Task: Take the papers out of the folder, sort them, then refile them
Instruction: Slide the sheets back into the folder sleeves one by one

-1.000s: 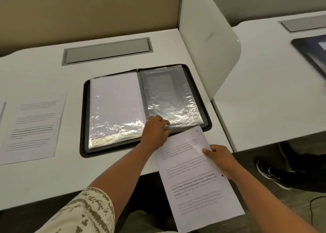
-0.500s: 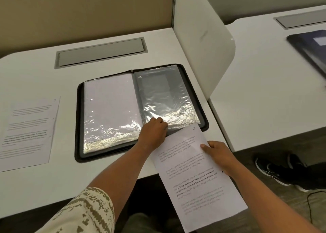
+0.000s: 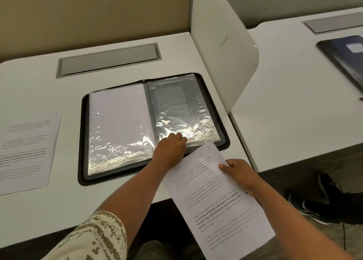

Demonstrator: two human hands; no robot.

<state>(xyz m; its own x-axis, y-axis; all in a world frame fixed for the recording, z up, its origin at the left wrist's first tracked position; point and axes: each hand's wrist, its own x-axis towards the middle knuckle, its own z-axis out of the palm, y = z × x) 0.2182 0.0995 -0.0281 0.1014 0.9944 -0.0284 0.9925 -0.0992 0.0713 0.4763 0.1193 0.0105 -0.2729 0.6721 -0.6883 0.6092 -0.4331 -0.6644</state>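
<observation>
Folder point(image 3: 224, 141): black matt rim, glossy crinkled plastic sleeves point(image 3: 180, 110). Sheet point(image 3: 216, 200): matt white paper. Desk point(image 3: 39, 82): smooth white.

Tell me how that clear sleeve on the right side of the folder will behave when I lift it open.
The right sleeve looks crinkled and glossy, so probably floppy and slippery under the left hand. It seems thin, likely light, and may cling or buckle as the sheet slides in.

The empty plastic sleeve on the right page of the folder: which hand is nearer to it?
The left. The left hand rests on the near edge of the empty sleeve. The right hand is nearer the desk edge, off the folder, holding a printed sheet.
</observation>
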